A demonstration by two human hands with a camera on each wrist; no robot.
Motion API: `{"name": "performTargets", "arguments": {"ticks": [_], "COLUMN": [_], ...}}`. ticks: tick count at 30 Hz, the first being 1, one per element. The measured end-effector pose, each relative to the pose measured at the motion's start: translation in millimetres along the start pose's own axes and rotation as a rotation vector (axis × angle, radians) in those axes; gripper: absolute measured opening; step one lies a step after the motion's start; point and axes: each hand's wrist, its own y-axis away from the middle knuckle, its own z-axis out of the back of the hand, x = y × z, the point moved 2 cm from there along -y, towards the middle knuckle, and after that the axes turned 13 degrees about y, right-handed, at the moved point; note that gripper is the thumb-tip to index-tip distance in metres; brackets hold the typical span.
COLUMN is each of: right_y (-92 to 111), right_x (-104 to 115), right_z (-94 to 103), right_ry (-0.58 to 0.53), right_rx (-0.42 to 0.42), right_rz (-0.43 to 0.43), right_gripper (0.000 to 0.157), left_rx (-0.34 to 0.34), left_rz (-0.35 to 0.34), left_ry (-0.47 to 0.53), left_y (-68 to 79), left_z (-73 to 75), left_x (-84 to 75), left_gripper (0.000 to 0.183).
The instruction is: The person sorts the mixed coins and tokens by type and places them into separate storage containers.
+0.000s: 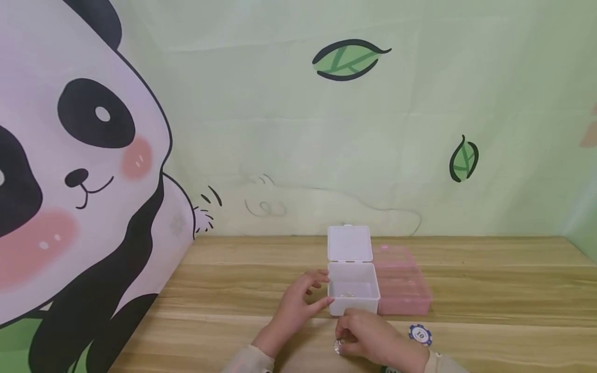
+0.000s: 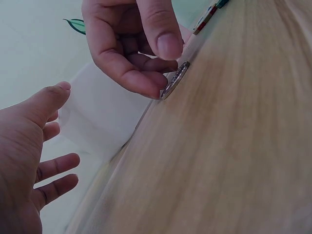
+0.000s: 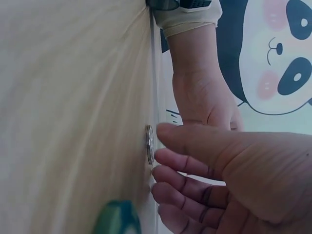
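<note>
A silver coin (image 2: 176,80) lies on the wooden table in front of the small white box (image 1: 353,306). Around the coin is my right hand (image 1: 373,336); its index fingertip reaches the coin's edge, while in the left wrist view the thumb stands a little apart from it. My left hand (image 1: 298,300), fingers loosely spread, rests beside the box, with its thumb at the near left corner. The white lid (image 1: 350,243) is raised at the back. Inside the box are a few small shiny pieces, too small to tell apart.
Right of the white box, against it, stands a translucent pink box (image 1: 403,290). A blue and white poker chip (image 1: 421,335) marked 10 lies near the right hand. A dark green chip (image 1: 389,369) is partly hidden below that hand. Behind the table hangs a panda-print cloth (image 1: 280,129).
</note>
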Motion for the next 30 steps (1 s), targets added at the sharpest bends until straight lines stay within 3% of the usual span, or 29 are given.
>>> {"name": "performTargets", "arguments": {"ticks": [18,30], "right_y": [2.4,2.7], "right_x": [4.3,4.3], "right_z": [-1.1,-2.7], "right_ry": [0.114,0.128], "right_rx": [-0.034,-0.016], "right_rz": [0.032,0.002], "right_gripper": [0.015,0.017], "left_rx": [-0.003,-0.005], "left_rz": [-0.006,0.000], "left_ry": [0.000,0.013], "left_y": [0.3,0.4], "left_z": [-0.7,-0.8], "left_x": [1.8,1.4], "left_gripper": [0.034,0.034]}}
